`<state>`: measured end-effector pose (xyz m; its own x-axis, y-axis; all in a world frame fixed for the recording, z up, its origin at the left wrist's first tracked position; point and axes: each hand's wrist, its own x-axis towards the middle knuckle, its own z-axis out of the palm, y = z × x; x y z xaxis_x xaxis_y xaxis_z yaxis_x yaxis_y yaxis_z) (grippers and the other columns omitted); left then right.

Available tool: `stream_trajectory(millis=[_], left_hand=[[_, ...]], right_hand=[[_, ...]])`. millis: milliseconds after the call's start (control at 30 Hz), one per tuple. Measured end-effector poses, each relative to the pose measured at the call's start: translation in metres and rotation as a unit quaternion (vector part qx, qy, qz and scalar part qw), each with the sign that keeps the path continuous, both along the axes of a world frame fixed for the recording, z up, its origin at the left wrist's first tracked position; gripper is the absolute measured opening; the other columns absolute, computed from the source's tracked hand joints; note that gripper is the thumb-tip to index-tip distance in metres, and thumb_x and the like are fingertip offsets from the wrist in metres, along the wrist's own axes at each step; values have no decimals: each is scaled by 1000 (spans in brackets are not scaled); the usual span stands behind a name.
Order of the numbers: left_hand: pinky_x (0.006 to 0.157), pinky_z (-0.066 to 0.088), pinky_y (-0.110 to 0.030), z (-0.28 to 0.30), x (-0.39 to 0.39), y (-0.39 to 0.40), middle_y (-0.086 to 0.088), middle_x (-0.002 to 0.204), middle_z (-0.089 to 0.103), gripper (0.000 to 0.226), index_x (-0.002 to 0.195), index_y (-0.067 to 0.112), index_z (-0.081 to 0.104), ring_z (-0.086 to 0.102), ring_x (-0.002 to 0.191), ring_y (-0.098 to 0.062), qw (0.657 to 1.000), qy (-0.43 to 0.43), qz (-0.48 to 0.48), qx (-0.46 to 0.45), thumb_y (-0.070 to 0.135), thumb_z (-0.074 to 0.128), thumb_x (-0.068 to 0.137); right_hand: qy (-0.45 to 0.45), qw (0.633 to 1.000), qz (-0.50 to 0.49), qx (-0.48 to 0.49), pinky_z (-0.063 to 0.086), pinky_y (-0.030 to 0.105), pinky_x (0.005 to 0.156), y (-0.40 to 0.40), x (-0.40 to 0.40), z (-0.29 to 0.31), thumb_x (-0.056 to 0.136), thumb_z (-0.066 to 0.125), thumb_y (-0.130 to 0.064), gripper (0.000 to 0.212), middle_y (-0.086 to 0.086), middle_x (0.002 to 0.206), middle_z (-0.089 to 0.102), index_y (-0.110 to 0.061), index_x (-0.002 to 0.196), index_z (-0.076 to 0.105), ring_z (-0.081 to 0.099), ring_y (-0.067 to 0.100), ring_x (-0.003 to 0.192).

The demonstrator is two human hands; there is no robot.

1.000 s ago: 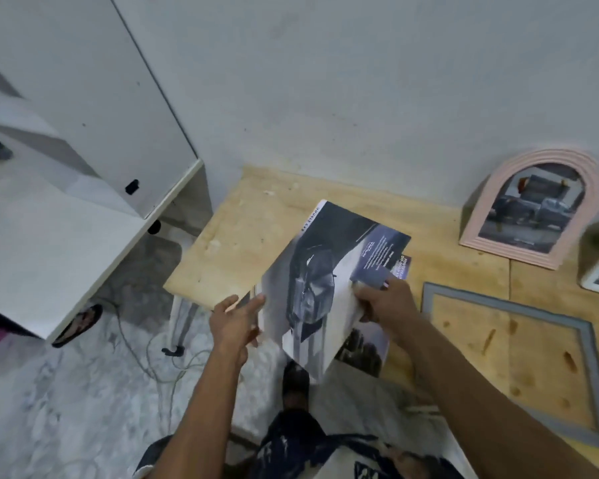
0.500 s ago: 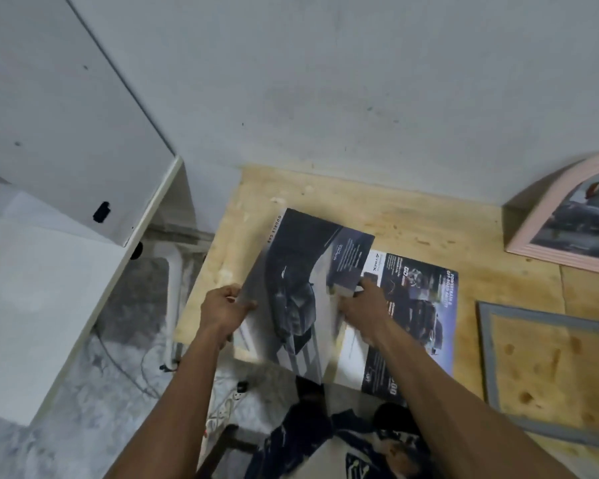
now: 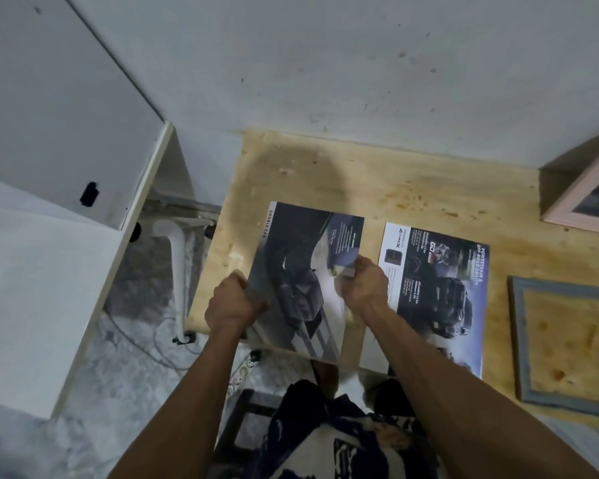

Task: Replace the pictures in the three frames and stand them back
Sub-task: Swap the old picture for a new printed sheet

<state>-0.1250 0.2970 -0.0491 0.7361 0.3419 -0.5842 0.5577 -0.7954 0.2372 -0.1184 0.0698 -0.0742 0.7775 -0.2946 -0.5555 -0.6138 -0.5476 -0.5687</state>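
Note:
A dark car picture sheet (image 3: 301,257) lies near the front left of the wooden table (image 3: 377,178). My left hand (image 3: 234,300) grips its left edge. My right hand (image 3: 365,283) pinches its right edge. A second printed sheet (image 3: 440,292) with dark trucks lies flat just to the right. A grey rectangular frame (image 3: 519,340), with bare wood showing through it, lies flat at the right. A pink arched frame (image 3: 588,191) with a picture in it leans on the wall at the far right, partly cut off.
A white desk (image 3: 42,278) with an upright white panel (image 3: 59,108) stands to the left. Cables and a power strip (image 3: 242,371) lie on the marbled floor between the two tables. The grey wall (image 3: 360,63) runs behind the table.
The dark car sheet has come apart from the second sheet and moved left, now flat on the table. The second sheet lies uncovered to its right. The camera has swung left.

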Motion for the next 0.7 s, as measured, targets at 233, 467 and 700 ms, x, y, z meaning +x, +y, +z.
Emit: stream_trajectory(millis=[233,467,700], left_hand=[[85,51,-45,-1,6,-10,-8,123,54,76,122,17,47,55,115,-33,997,-10,-67,26,55,81,65],[68,49,-20,8,3,-90,2,88,59,37,108,13,57,62,80,-14,983,-89,-101,-128,42,70,88],[87,54,-40,-12,-27,-192,-9,113,64,58,116,9,56,64,99,-27,971,6,-177,-158,55,56,81]], right_hand=[[11,1000,-18,4,44,26,84,-7,-6,13,89,62,-13,39,8,115,64,-10,127,57,61,26,108],[-41,982,-169,-74,56,34,79,-90,-46,25,81,61,1,33,9,104,69,-12,110,65,66,28,96],[49,965,-241,-88,55,43,77,-169,-92,20,74,58,-28,49,19,111,61,-15,121,51,62,41,96]])
